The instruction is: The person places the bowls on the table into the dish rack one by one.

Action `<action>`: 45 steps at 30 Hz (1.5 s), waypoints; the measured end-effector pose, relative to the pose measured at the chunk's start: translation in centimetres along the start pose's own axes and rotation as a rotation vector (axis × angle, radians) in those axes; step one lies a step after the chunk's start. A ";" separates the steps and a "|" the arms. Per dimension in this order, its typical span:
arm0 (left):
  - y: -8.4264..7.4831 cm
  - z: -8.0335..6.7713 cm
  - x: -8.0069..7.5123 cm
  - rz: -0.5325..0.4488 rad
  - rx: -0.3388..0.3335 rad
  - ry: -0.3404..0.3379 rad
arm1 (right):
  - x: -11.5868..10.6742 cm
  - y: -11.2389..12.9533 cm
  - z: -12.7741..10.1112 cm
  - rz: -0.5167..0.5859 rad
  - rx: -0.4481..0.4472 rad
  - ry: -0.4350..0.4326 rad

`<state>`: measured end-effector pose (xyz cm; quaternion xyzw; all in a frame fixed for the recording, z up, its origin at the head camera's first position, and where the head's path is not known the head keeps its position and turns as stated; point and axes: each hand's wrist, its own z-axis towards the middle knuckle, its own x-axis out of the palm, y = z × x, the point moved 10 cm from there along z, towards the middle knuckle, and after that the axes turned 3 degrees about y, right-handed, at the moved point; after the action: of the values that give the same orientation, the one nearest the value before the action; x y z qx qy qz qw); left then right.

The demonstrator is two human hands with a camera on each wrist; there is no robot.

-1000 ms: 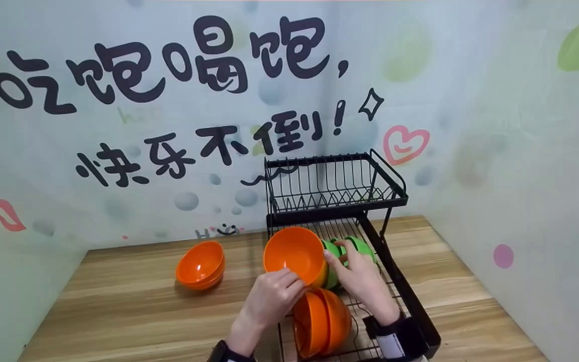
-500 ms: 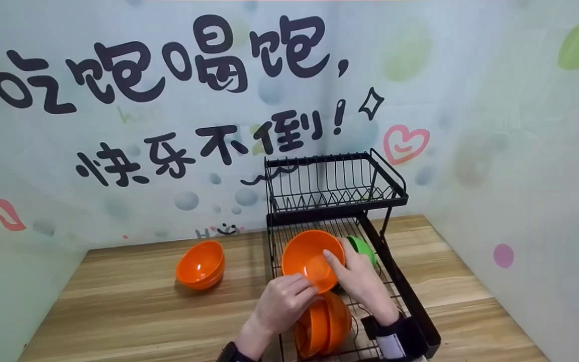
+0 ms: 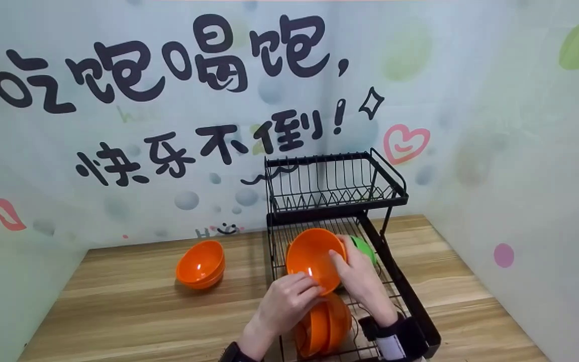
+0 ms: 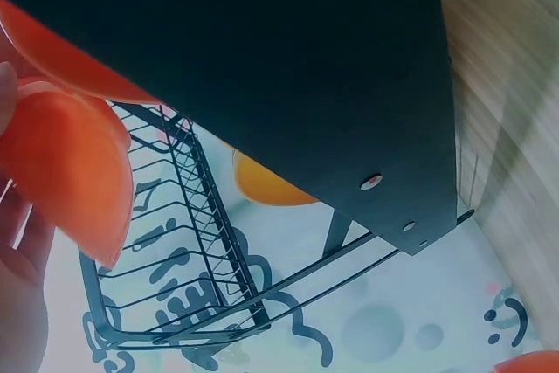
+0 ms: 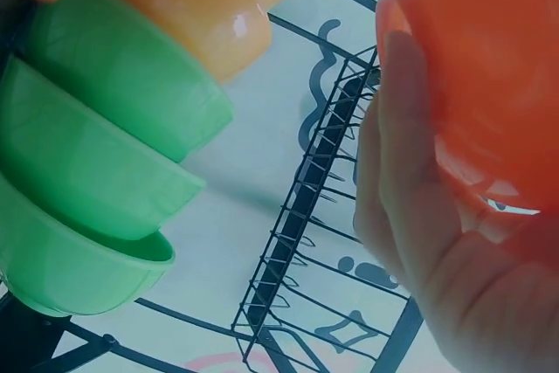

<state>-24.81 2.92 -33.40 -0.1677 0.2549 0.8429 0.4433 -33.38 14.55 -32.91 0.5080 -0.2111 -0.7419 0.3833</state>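
An orange bowl (image 3: 307,251) is held tilted over the lower rack, its inside facing the head camera. My left hand (image 3: 287,301) pinches its lower rim. On the right side, my right hand (image 3: 365,281) grips the rim, with the thumb inside the bowl. Just below, two nested orange bowls (image 3: 337,322) stand on edge in the rack. Several green bowls (image 5: 131,85) lean in a row, mostly hidden behind the right hand in the head view. Beside them in the right wrist view shows a yellow bowl (image 5: 210,28).
The black two-tier dish rack (image 3: 340,207) stands on the wooden table (image 3: 149,311) near the back wall, its upper basket above and behind my hands. Left of it, a nested pair of orange bowls (image 3: 201,266) sits on the table. A printed wall sheet (image 3: 495,151) encloses the sides.
The held orange bowl has moved right, in front of the green bowls. My right hand has gone from the green bowls to the orange bowl's rim; my left hand shifted right with the bowl.
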 end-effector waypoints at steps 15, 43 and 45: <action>5.7 -3.2 1.8 0.196 -0.493 0.282 | -1.7 -1.5 -0.2 -0.159 0.157 -0.044; 8.5 -8.1 2.6 0.288 -0.966 0.536 | -1.1 -3.2 -1.5 -0.556 0.259 0.168; 8.6 -8.1 2.7 0.279 -0.970 0.538 | -0.5 -3.4 -1.7 -0.590 0.265 0.225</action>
<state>-32.95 -4.11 -38.96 -0.5255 -0.0377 0.8415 0.1197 -32.97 17.22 -35.65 0.6711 -0.1059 -0.7264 0.1036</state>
